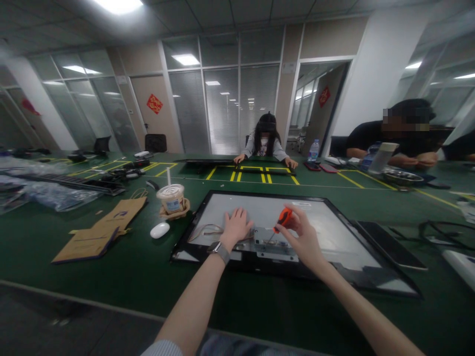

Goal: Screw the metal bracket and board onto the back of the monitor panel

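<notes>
A flat display panel (326, 217) with a black frame lies face down in front of me, its pale grey back showing. My left hand (236, 227) rests flat on that back with the fingers spread, beside some thin cables (208, 231). In my right hand (302, 237) is an orange and black screwdriver (284, 219), pinched by the handle between thumb and fingers. Its shaft slants down to the left, toward a metal bracket (276, 251) near the panel's front edge. Whether the tip sits in a screw is too small to tell.
On the left are a white mouse (159, 230), a lidded drink cup (171, 199) in a cardboard holder, and brown paper bags (100, 235). A black slab (393, 244) lies right of the panel. Across the green table (122, 291), one person (264, 136) handles another panel; another sits at right.
</notes>
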`<state>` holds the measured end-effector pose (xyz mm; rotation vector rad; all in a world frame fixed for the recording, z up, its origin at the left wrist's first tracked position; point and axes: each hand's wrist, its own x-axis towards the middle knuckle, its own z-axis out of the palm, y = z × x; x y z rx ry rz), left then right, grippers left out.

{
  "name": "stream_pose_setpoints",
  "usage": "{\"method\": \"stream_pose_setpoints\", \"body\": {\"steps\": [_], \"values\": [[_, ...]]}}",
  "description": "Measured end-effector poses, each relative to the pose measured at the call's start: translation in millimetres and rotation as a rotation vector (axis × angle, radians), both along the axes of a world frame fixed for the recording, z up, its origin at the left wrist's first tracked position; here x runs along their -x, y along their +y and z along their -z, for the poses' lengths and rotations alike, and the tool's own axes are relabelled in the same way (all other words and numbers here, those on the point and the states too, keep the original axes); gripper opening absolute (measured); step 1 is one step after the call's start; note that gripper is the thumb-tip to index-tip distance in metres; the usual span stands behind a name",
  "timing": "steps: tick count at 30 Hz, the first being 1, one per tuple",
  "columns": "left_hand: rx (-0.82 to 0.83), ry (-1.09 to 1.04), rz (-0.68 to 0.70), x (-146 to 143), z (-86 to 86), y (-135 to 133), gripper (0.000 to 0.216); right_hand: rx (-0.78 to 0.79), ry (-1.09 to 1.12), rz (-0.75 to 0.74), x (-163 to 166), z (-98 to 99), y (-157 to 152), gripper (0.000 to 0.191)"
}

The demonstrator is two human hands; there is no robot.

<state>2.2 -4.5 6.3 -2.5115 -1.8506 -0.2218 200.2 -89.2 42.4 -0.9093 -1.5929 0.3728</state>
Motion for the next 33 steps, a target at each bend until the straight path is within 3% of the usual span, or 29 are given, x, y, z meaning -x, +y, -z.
{"method": "stream_pose_setpoints", "body": {"steps": [5,12,17,20,22,33], "values": [[0.010,-0.013,-0.006,-1,-2.0,-1,0.056,0.002,-0.042,-0.034,3,-1.3,-2,0.043],[0.018,-0.018,-0.012,-2,-1.5,-2,0.057,0.092,0.080,-0.386,18,-12.1,-12,0.030],[0.014,-0.021,-0.009,-2,-1.6,-1,0.056,0.029,0.142,-0.232,25,-7.1,-8,0.014],[0.008,-0.022,-0.009,-2,-1.9,-2,0.056,0.063,0.173,-0.246,25,-2.6,-7,0.038],[0.003,-0.024,-0.011,-2,-1.9,-2,0.056,0.089,0.199,-0.270,25,-1.7,-6,0.044],[0.027,-0.028,-0.013,-2,-0.9,0,0.056,0.127,0.209,-0.223,12,-9.3,1,0.032]]}}
